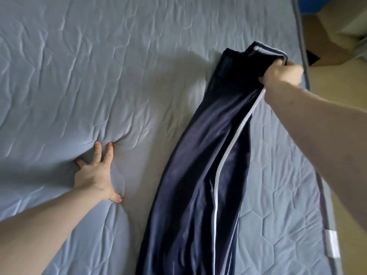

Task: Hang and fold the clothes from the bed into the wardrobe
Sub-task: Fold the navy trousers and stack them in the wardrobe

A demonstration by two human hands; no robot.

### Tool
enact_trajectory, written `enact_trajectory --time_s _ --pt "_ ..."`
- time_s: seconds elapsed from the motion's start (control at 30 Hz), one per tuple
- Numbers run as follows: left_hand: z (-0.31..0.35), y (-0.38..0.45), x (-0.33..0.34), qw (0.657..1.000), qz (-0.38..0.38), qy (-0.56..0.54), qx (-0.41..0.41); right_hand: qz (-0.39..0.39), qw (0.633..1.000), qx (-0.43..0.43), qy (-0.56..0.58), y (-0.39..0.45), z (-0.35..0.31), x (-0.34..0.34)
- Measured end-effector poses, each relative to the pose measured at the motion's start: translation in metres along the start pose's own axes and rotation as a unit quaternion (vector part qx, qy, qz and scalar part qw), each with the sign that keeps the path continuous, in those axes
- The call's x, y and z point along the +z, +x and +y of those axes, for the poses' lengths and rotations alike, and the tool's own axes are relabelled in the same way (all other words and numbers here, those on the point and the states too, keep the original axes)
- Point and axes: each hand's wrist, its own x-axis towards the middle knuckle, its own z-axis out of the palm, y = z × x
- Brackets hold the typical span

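One hand [282,73] grips trousers [198,175]; other [95,175] well apart.

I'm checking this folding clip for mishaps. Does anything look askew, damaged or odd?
Nothing looks damaged. The navy trousers lie lengthwise on the mattress, far end lifted in the right hand. The left hand presses into the mattress, wrinkling its cover.

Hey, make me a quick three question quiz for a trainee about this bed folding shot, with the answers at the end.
1. True or false: the left hand grips the navy trousers.
2. Which hand holds the trousers' far end? A) left B) right C) both
3. Fill in: the left hand presses on the ____.

Key: 1 false; it lies spread on the mattress. 2 B, the right hand. 3 mattress.
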Motion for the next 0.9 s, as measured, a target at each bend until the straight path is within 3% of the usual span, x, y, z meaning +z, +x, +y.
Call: enact_trajectory --time_s 0.07,0.17,0.27,0.43,0.57,0.77,0.9 --pt "0.001 0.0 -0.001 1.0 0.004 0.008 -0.003 -0.035 0.999 0.02 -0.014 0.014 0.01 -0.005" --pt "0.003 -0.002 -0.004 1.0 0.004 0.008 -0.005 -0.025 0.994 0.099 -0.025 -0.01 0.04 -0.005" --pt "0.004 -0.002 -0.004 1.0 0.008 0.003 -0.002 -0.055 0.991 0.119 -0.042 -0.058 0.093 -0.008" --pt "0.005 0.0 -0.002 1.0 0.008 0.014 -0.011 -0.101 0.99 0.07 -0.066 -0.106 0.159 -0.018" --pt "0.003 0.001 0.001 1.0 0.001 0.023 -0.019 -0.158 0.963 -0.043 -0.213 -0.117 0.174 -0.026" --pt "0.006 -0.003 -0.001 0.999 -0.011 0.011 -0.029 -0.102 0.985 -0.045 -0.129 -0.198 0.181 -0.052" --pt "0.003 -0.009 0.002 0.999 -0.012 -0.006 -0.029 -0.213 0.967 0.006 -0.141 -0.256 0.211 -0.077"
